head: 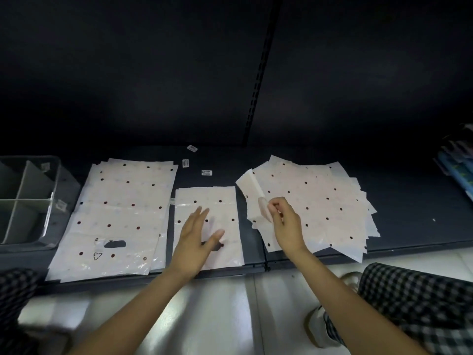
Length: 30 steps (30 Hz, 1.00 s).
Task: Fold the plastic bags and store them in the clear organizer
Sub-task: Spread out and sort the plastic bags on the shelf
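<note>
On the dark shelf, near its front edge, the left hand (198,235) lies flat, fingers straight, on a half-folded bag (208,226), while the right hand (284,222) pinches the turned-up left edge of the top sheet of the fanned pile (314,201) toward the shelf's right end. To do this step well, peel only one sheet (they likely cling), then lay it square before creasing. A flat stack of bags (122,216) sits to the left; the clear organizer (28,198), with dividers, stands at the left end. Small labels (206,172) lie toward the back; the floor below is pale and glossy, the room dim.
</note>
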Each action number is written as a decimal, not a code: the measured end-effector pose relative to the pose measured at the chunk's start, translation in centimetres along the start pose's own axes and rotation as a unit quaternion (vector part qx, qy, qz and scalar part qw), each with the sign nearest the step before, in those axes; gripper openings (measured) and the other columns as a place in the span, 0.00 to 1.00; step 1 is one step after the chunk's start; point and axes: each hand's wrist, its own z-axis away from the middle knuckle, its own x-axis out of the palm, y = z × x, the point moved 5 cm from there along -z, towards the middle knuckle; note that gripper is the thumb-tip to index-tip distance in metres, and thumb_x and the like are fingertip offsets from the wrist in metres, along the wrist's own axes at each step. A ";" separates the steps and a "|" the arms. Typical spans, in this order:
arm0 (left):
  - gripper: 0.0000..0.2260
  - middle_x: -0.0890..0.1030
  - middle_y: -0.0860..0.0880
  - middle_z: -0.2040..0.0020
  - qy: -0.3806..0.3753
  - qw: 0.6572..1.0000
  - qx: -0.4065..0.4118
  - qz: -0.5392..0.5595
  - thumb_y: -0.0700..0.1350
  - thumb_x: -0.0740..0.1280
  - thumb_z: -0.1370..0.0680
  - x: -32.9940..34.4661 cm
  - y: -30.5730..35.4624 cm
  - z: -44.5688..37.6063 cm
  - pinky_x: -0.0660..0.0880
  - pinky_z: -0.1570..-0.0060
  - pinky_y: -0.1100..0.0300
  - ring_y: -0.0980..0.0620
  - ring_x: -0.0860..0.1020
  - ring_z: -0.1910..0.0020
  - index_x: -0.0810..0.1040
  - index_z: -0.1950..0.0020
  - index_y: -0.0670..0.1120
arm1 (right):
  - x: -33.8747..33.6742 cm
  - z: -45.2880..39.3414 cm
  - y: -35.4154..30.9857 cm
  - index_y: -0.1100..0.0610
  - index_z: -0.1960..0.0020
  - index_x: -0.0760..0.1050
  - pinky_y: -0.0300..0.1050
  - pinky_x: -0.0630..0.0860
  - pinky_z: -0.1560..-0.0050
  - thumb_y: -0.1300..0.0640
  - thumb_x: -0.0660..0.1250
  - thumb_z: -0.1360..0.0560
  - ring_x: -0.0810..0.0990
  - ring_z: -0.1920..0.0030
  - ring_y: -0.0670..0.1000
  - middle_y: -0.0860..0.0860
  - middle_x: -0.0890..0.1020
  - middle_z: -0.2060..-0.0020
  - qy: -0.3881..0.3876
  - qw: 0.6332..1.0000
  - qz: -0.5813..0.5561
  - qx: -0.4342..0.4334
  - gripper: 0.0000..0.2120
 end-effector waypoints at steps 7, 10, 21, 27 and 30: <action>0.25 0.72 0.52 0.37 -0.003 0.984 -0.097 0.148 0.61 0.64 0.25 -4.9 1.5 -2.7 0.64 0.41 0.60 0.55 0.70 0.39 0.69 0.32 0.49 | 4.4 1.6 -3.5 0.51 0.49 0.76 0.32 0.69 0.50 0.55 0.60 0.20 0.73 0.49 0.40 0.46 0.80 0.51 -0.150 0.985 0.024 -0.086 0.06; 0.18 0.74 0.48 0.63 -0.045 0.984 -0.114 0.132 0.59 0.68 0.26 -5.8 1.0 -2.9 0.66 0.62 0.63 0.52 0.72 0.63 0.74 0.60 0.44 | 5.9 2.5 -3.9 0.51 0.49 0.77 0.40 0.71 0.47 0.54 0.61 0.21 0.72 0.47 0.44 0.43 0.81 0.51 -0.192 0.974 0.045 -0.114 0.06; 0.14 0.78 0.40 0.43 0.134 0.970 -0.138 0.146 0.41 0.56 0.18 -11.8 -6.5 -1.8 0.72 0.42 0.47 0.36 0.74 0.41 0.75 0.36 0.44 | -1.6 0.5 5.4 0.56 0.32 0.68 0.50 0.66 0.35 0.51 0.66 0.24 0.64 0.32 0.57 0.54 0.69 0.31 -0.008 0.960 0.261 0.100 0.23; 0.20 0.72 0.37 0.34 0.182 0.951 -0.250 0.016 0.42 0.60 0.20 -16.2 -13.7 0.0 0.69 0.40 0.43 0.33 0.72 0.38 0.66 0.27 0.50 | -4.2 1.7 8.3 0.59 0.42 0.76 0.49 0.72 0.51 0.54 0.66 0.24 0.71 0.41 0.61 0.58 0.75 0.41 0.007 0.930 0.327 0.166 0.14; 0.21 0.72 0.36 0.34 0.180 0.951 -0.244 -0.062 0.42 0.61 0.20 -17.6 -14.6 0.5 0.68 0.41 0.45 0.33 0.72 0.38 0.64 0.26 0.49 | -4.1 1.4 7.3 0.62 0.54 0.79 0.46 0.69 0.61 0.60 0.61 0.23 0.75 0.50 0.61 0.60 0.79 0.51 0.048 0.937 0.309 0.154 0.09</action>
